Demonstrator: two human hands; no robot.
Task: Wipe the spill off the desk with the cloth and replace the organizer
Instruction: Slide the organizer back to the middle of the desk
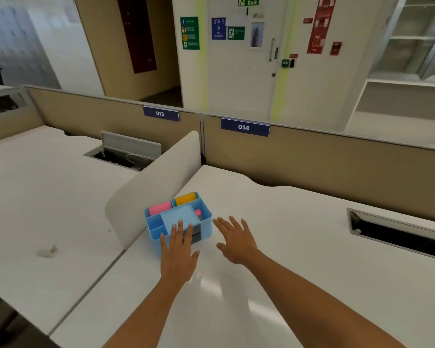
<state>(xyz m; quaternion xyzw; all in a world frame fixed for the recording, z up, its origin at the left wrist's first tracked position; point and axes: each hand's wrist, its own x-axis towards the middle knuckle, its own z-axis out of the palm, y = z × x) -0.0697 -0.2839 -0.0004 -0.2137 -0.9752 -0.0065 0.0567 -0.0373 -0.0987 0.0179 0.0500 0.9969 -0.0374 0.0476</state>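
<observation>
Hands first: my left hand [178, 249] lies flat and open over the near edge of the blue organizer [178, 217], fingers spread and gripping nothing, though I cannot tell whether the fingertips touch its rim; my right hand [236, 242] hovers open just beside the organizer's right wall, also empty. The organizer sits a little left of centre in the frame on the white desk [286, 259], close against the curved white divider [156, 192], with pink and yellow pads in its back compartments. I see no cloth and no clear spill, only a pale sheen on the desk below my hands, so I judge I am handling the organizer, either lifting it clear or just setting it back; which, I cannot say. If lifting, the next move calls for both palms closing on its opposite side walls and keeping it level. Readable writing: desk tags "013" [160, 113] and "014" [244, 127] on the partition, "STAIR A" [218, 27] on a blue door sign at upper centre, and part of a green "Exit" sign [248, 0] above it.
</observation>
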